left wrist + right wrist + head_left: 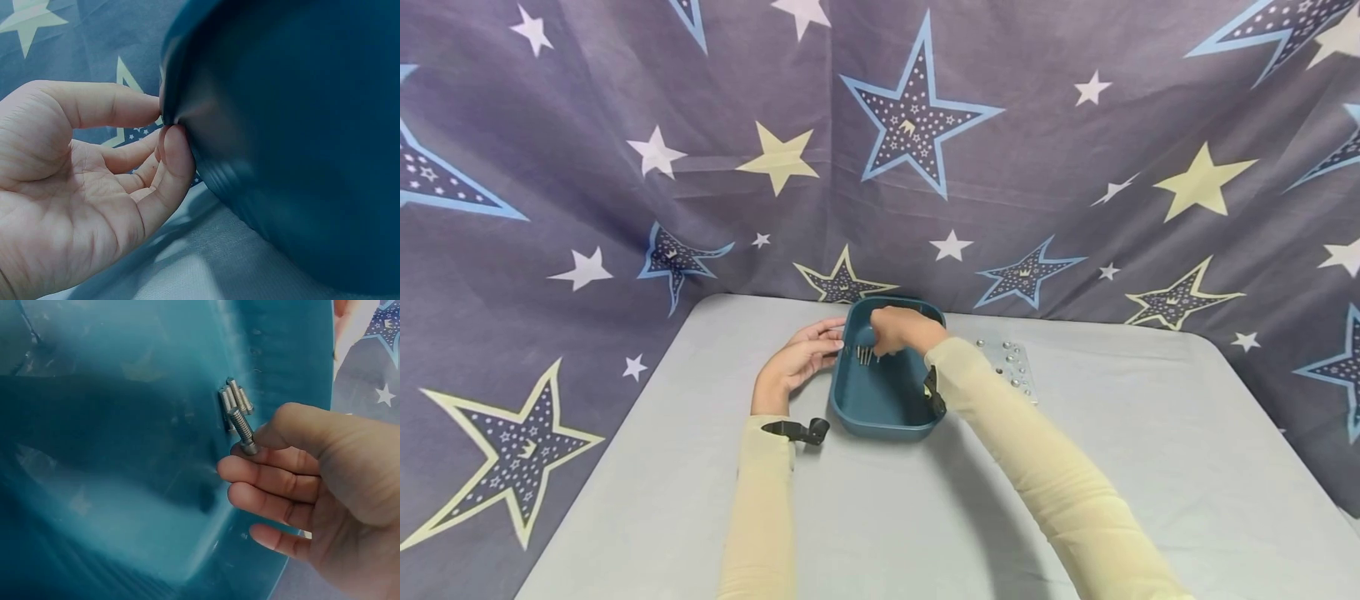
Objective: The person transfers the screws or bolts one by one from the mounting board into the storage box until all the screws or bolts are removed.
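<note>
A deep blue-green plastic basin (887, 432) with rounded corners stands on the table. At its left side, the thumb and a finger of my left hand (797, 360) pinch the rim, seen close up in the left wrist view. My right hand (306, 481) reaches inside the basin, holding a metal bolt (242, 430) between thumb and index finger. The bolt's threaded end points up and away from the fingers, its head near the fingertips. Several more bolts (230, 400) lie together in the basin just beyond it.
To the right of the basin lies a flat, pale plate (1026, 382) with several round silvery spots, partly behind my right sleeve. A grey star-patterned curtain (1045, 208) hangs along the back edge of the light grey table (865, 517).
</note>
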Available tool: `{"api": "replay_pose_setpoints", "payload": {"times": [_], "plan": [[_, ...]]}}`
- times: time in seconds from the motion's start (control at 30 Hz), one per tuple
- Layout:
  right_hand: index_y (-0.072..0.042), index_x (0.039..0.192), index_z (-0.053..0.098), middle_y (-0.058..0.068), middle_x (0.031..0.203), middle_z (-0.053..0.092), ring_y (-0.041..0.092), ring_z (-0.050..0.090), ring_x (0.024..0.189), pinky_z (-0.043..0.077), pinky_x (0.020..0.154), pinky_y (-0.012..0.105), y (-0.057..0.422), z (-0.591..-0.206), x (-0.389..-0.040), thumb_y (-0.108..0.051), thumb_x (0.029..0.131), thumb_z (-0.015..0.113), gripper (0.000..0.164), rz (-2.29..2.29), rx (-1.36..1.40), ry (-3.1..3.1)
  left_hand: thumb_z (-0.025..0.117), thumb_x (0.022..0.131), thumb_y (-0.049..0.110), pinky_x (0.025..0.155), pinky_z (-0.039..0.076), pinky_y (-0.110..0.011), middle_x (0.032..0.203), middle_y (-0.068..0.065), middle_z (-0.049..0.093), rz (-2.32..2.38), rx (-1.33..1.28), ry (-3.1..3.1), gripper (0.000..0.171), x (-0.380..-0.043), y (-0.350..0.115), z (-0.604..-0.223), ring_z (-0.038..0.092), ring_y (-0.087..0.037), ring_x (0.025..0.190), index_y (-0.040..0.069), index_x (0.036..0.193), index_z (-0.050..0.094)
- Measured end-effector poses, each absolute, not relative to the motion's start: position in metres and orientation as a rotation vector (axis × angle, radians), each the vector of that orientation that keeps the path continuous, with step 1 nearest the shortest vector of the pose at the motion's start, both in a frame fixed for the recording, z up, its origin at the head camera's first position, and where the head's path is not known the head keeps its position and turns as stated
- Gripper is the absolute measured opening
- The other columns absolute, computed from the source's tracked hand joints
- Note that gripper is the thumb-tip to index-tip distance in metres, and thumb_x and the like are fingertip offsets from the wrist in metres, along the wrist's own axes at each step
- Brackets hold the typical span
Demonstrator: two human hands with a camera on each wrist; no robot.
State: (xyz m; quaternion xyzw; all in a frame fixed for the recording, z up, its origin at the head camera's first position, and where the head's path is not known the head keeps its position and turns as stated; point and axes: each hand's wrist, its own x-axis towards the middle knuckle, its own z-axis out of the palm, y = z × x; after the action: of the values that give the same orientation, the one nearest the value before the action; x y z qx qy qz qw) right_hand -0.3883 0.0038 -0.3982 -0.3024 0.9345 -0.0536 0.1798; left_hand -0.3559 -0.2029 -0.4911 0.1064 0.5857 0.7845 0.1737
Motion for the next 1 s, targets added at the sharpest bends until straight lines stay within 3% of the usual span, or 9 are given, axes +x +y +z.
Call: {"api": "replay_pose_setpoints", "payload": {"times": [0.4,1.0], "plan": [[-0.004,0.095,0.077,0.016,0.089,0.078,0.033,0.074,0.089,0.045,0.062,0.027,0.006,-0.406,-0.39,-0.012,0.093,0.072,0.01,-0.143,-0.806,2.563,0.046,0.102,-0.007,0.083,0.056,-0.025,0.108,0.001,0.064,2.212,0.281,1.662,0.06,-0.356,-0.201,-0.491,0.067,-0.01,0.096,-0.004,0.158,0.026],[-0.009,0.08,0.067,0.017,0.084,0.077,0.027,0.072,0.072,0.045,0.057,0.025,0.002,-0.411,-0.388,-0.004,0.089,0.07,0.011,-0.214,-0.78,2.636,0.045,0.101,-0.009,0.079,0.056,-0.024,0.106,0.002,0.063,2.224,0.271,1.661,0.061,-0.356,-0.201,-0.488,0.067,-0.008,0.093,-0.005,0.158,0.025]]}}
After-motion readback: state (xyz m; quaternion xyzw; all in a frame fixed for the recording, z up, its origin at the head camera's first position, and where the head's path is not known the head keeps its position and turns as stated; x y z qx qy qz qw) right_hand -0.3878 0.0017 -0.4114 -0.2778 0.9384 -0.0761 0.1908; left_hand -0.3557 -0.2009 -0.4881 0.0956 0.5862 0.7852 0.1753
